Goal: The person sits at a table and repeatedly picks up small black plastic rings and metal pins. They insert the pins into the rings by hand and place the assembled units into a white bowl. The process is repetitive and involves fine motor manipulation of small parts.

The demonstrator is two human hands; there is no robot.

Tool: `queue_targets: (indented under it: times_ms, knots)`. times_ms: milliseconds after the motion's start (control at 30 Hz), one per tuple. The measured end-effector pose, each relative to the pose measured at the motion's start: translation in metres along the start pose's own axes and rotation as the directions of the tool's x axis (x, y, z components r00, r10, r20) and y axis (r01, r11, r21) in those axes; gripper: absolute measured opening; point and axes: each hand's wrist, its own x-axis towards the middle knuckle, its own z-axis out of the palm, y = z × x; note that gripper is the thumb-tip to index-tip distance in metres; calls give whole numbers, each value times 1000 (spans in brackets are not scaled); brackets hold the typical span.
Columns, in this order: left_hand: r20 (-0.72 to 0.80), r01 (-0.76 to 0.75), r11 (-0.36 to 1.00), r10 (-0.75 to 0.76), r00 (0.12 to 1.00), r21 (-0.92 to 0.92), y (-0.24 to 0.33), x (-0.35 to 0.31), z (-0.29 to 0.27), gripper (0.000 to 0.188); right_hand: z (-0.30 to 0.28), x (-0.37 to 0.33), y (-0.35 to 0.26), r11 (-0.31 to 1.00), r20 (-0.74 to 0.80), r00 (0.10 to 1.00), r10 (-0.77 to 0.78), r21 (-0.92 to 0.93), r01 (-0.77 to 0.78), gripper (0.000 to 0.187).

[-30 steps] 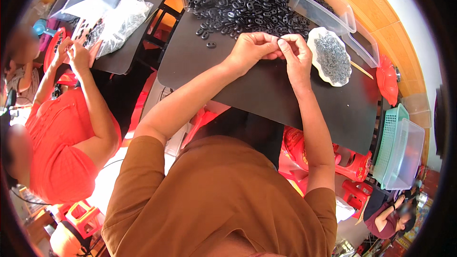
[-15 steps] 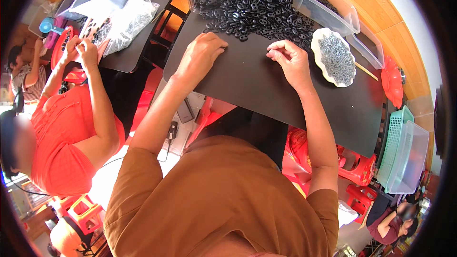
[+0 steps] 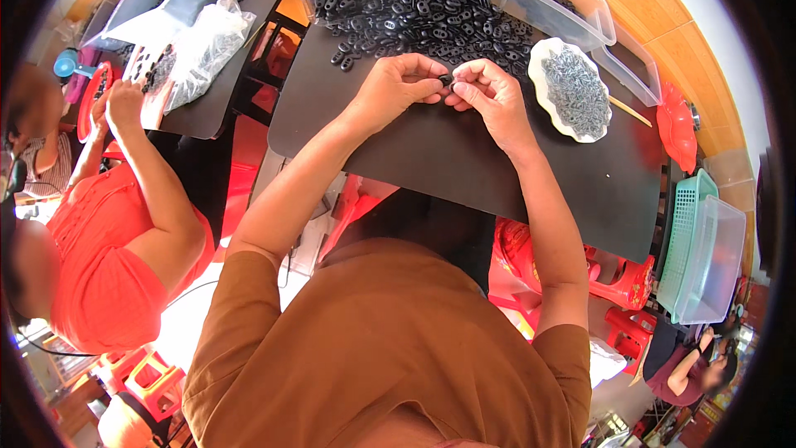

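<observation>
My left hand pinches a small black two-holed plastic piece between thumb and fingertips, above the dark table. Close against it, my right hand has thumb and forefinger pressed together at the same piece. Whatever the right fingertips hold is too small and covered to make out. Just beyond both hands spreads a heap of black two-holed pieces. To the right of my right hand, a white scalloped dish holds many small silvery metal parts.
Clear plastic bins stand at the far right, near a thin wooden stick and a red scalloped dish. A green basket sits off the right edge. At left, a co-worker in red works at another table with a plastic bag.
My hands have come together over the table: the left moved right, the right slightly left. The black piece now shows between the fingertips. The view has shifted slightly.
</observation>
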Motion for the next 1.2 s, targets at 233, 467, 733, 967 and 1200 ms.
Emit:
queue_targets:
  times_ms: [233, 467, 733, 967, 1200]
  knots:
    - [86, -20, 1000, 18, 996, 16, 5, 12, 6, 24, -2, 1, -2, 1000, -79, 997, -23, 7, 23, 12]
    - [-13, -46, 955, 44, 999, -294, -2, 19, 10, 14, -3, 1, -5, 999, -115, 992, -44, 16, 46, 12]
    - [-51, -96, 988, 90, 995, -124, -8, 14, 12, 11, 0, 0, 0, 999, -101, 995, -7, -38, 3, 7]
    - [-29, -38, 986, 34, 999, -162, -4, 10, 7, 21, -4, 1, 0, 997, -123, 992, -31, -78, 21, 6]
    - [-40, -6, 923, -10, 999, -385, -4, 12, 2, 22, 1, 0, 0, 992, -143, 988, -52, -123, 34, 6]
